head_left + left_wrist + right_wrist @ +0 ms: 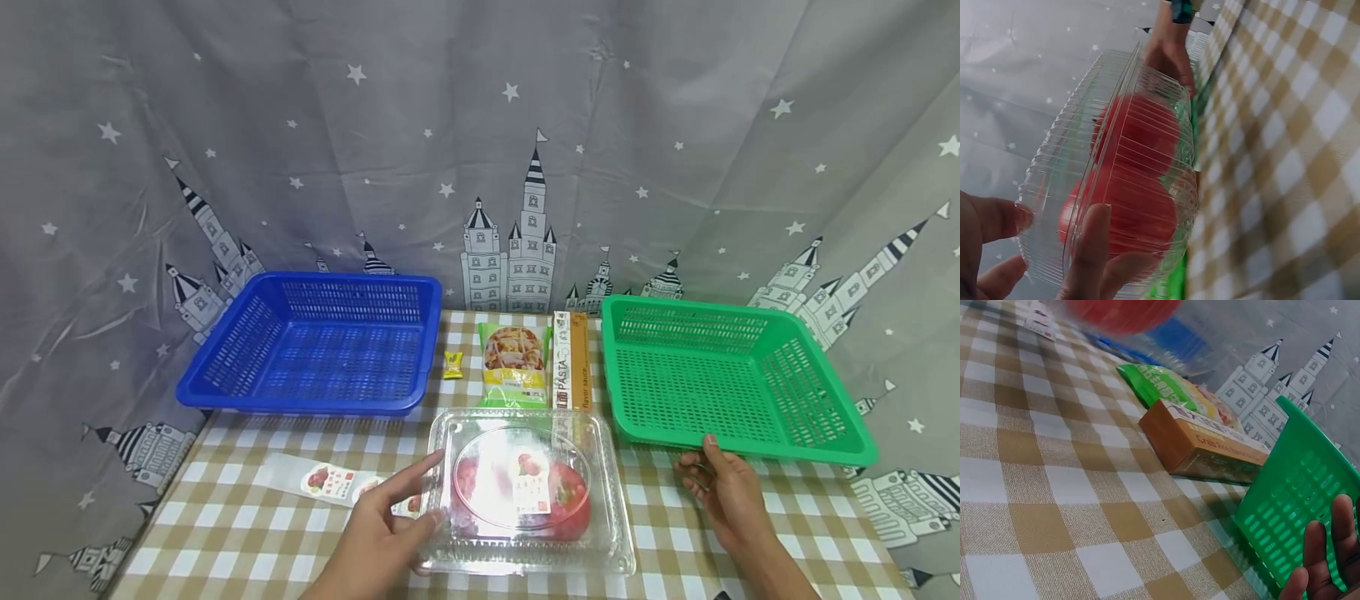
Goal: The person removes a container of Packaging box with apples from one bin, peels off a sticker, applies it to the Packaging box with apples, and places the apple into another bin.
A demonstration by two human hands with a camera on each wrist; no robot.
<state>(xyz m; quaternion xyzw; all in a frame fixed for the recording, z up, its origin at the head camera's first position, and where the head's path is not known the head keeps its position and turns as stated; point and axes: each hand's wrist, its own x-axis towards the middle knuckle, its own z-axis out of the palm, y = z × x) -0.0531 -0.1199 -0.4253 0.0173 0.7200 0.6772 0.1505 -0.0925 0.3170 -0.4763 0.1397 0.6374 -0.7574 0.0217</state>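
My left hand [420, 500] grips the left edge of a clear plastic clamshell box [525, 492] with red round fruit inside and a label on its lid. In the left wrist view the thumb [1091, 244] presses on the ribbed lid and the other fingers lie under the box [1122, 175]. The right wrist view shows the box [1122, 312] above the tablecloth. My right hand [716, 487] is at the front rim of the green basket [750, 452], fingers [1329, 550] straight beside its wall [1297, 494], holding nothing.
A blue basket [300, 281] stands at the back left. Between the baskets lie a green snack bag [514, 362], a brown pasta box [570, 358] and a small yellow candy [452, 365]. A strip of stickers [322, 479] lies left of my left hand. Star-patterned cloth hangs behind.
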